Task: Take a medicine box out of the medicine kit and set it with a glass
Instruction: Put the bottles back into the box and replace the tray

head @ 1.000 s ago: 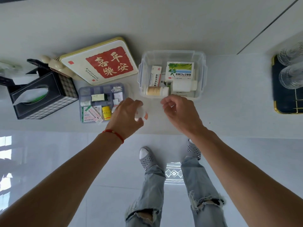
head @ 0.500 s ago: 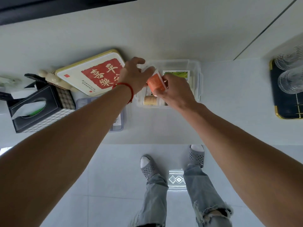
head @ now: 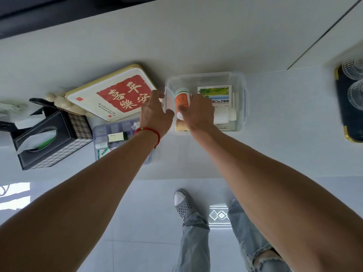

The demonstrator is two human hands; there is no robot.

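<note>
The medicine kit [head: 206, 75] is a clear plastic tub on the white counter, its lid off. Inside lie a green-and-white medicine box [head: 215, 94], a white bottle [head: 225, 115] and a tan bottle [head: 179, 125]. My right hand [head: 198, 112] is inside the tub, shut on an orange-and-white medicine box [head: 182, 100] that is tilted up at the tub's left side. My left hand [head: 155, 112] grips the tub's left wall, thumb inside and fingers outside. Two ribbed glasses [head: 355, 95] stand at the far right edge.
The glasses rest on a dark tray with a gold rim [head: 345, 122]. Left of the kit lie a cream tin with red characters [head: 110, 95], a compartment tray of small medicines [head: 110, 130] and a checked tissue box [head: 49, 140]. The counter's front edge runs below my forearms.
Both hands moved from in front of the kit into it. My right hand took hold of the orange-and-white box and tipped it up; my left hand settled on the kit's left wall.
</note>
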